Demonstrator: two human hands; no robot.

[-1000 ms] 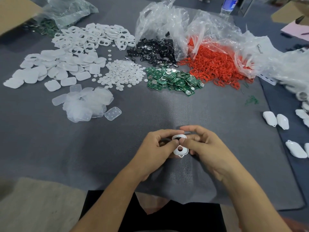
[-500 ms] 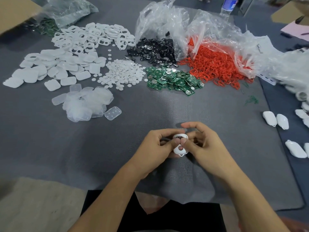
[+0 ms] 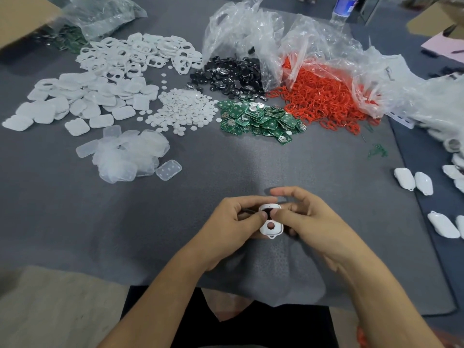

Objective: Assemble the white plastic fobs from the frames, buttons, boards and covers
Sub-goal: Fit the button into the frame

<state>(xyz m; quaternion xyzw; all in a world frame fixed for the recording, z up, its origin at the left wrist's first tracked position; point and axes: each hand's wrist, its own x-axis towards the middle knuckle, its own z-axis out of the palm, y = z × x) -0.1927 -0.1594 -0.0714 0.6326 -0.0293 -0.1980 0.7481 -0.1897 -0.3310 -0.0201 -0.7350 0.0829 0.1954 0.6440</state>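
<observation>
- Head camera, looking down: the left grip and the right grip, both bare hands, meet just above the near edge of a grey desk.
- Between them is one white frame. Both grips pinch it, fingers curled behind and the two thumb tips pressed side by side on its upper half.
- Its lower round opening is uncovered. Something dark shows in the upper opening, too hidden by the thumbs to identify.
- Beyond the grips and to their left lies a heap of translucent pads.
- Farther beyond on that side are white covers, more white frames and small white discs.
- Straight ahead of the grips sits a pile of green boards, with black round parts spilling from a clear bag behind it.
- Ahead and to the right of the right grip is a mound of red rings.
- Well to the right of the right grip lie closed white fobs.
</observation>
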